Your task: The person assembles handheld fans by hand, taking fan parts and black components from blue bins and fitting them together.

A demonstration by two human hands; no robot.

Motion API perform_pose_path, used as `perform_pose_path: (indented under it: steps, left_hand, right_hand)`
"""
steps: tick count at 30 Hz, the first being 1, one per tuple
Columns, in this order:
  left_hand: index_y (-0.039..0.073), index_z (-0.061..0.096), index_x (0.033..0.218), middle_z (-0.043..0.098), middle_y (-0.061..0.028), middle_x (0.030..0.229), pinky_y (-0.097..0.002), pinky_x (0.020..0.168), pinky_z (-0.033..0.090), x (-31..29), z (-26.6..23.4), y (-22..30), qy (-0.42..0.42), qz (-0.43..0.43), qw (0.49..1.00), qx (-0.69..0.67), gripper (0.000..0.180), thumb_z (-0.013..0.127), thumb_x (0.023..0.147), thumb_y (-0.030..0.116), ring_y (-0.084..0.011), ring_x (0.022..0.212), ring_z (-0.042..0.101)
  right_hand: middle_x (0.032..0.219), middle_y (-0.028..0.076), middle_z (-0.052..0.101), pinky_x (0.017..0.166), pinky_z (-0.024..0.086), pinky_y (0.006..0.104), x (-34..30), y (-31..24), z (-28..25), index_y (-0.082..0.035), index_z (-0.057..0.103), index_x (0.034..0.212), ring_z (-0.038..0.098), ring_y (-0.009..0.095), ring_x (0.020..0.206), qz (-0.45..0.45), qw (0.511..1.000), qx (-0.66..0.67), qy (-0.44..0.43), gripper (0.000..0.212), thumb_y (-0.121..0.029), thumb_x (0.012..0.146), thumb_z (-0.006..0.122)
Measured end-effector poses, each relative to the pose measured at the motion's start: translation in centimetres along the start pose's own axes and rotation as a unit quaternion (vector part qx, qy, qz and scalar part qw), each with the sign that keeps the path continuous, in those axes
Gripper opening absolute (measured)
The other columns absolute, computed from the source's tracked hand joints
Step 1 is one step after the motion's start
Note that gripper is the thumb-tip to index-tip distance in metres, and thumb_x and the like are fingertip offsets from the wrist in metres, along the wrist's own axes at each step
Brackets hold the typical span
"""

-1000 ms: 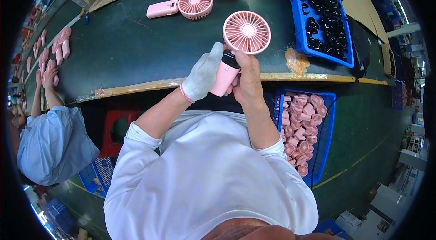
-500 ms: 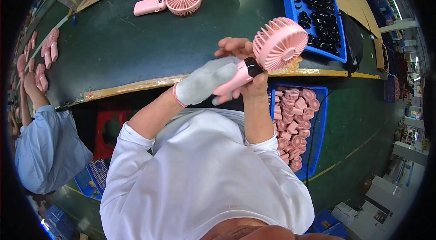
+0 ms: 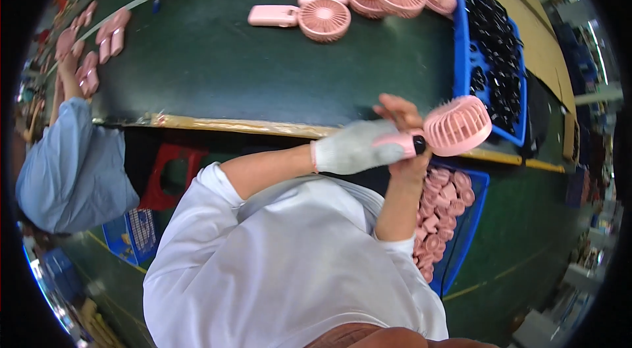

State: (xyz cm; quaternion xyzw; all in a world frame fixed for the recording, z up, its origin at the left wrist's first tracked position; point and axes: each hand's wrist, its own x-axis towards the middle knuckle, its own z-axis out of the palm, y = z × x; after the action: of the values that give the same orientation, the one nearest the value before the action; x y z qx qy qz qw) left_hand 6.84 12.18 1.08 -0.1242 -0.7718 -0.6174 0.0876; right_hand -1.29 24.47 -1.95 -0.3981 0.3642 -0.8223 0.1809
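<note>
Head view: the knit-gloved, pale grey left hand (image 3: 359, 146) has its fingers curled round the handle of a pink plastic handheld fan (image 3: 459, 125), whose long axis runs sideways. The bare right hand (image 3: 407, 117), nearer the fan's round caged head, has fingers extended beyond the handle; whether its palm grips, I cannot tell. That head lies right of both hands' fingers. Farther beyond them, rightward, sits a blue plastic tray (image 3: 463, 52) of glossy black parts (image 3: 494, 25).
</note>
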Motion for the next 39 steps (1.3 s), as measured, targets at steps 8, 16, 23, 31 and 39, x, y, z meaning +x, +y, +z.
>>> perform_pose_path:
  steps: [8, 16, 23, 31, 39]
  left_hand:
    - [0.004, 0.067, 0.091, 0.065, -0.0135, 0.083, -0.0350, 0.071, 0.052, 1.2, -7.9, 1.4, 0.048, 0.036, 0.964, 0.258, 0.027, 0.073, 0.070, 0.021, -0.0269, 0.077, 0.065]
    - [0.004, 0.062, 0.090, 0.061, -0.0159, 0.092, -0.0432, 0.077, 0.048, 3.1, -21.0, -4.8, 0.137, -0.060, 0.784, 0.602, 0.042, 0.052, 0.089, 0.045, -0.0327, 0.090, 0.060]
    - [0.003, 0.059, 0.087, 0.059, -0.0164, 0.082, -0.0438, 0.069, 0.048, 4.1, -20.2, -4.7, 0.061, -0.094, 0.784, 0.610, 0.046, 0.054, 0.087, 0.048, -0.0344, 0.079, 0.061]
    - [0.012, 0.062, 0.077, 0.056, -0.0049, 0.074, -0.0359, 0.060, 0.047, 1.5, -14.4, -1.4, 0.114, 0.103, 0.782, 0.604, 0.049, 0.083, 0.050, 0.048, -0.0238, 0.070, 0.057]
    - [0.014, 0.064, 0.070, 0.059, -0.0015, 0.073, -0.0315, 0.061, 0.049, 0.1, -12.6, -2.0, 0.188, 0.053, 0.784, 0.589, 0.042, 0.084, 0.052, 0.047, -0.0205, 0.070, 0.059]
  right_hand:
    - [0.090, 0.015, 0.061, 0.074, 0.049, 0.0360, -9.1, -6.4, -2.7, 0.003, 0.054, 0.101, 0.060, 0.026, 0.088, 0.050, 0.932, -0.347, 0.097, 0.048, -0.030, 0.075, 0.075]
    - [0.070, 0.006, 0.058, 0.050, 0.051, 0.0313, -23.3, -4.5, -11.1, -0.003, 0.057, 0.084, 0.058, 0.017, 0.054, 0.289, 0.698, -0.187, 0.628, 0.021, -0.022, 0.084, 0.068]
    - [0.076, 0.004, 0.059, 0.045, 0.043, 0.0230, -25.9, -4.9, -15.6, -0.001, 0.059, 0.092, 0.055, 0.012, 0.057, 0.230, 0.650, -0.275, 0.670, 0.018, -0.018, 0.089, 0.063]
    - [0.074, 0.003, 0.057, 0.058, 0.042, 0.0233, 2.3, -10.6, -7.6, 0.003, 0.059, 0.083, 0.051, 0.009, 0.065, -0.055, 0.777, -0.585, 0.224, 0.007, -0.003, 0.086, 0.063]
    - [0.091, 0.029, 0.063, 0.084, 0.047, 0.0503, 18.5, -5.5, -16.3, 0.001, 0.068, 0.087, 0.061, 0.045, 0.093, 0.157, 0.563, -0.811, 0.033, 0.050, -0.042, 0.094, 0.043]
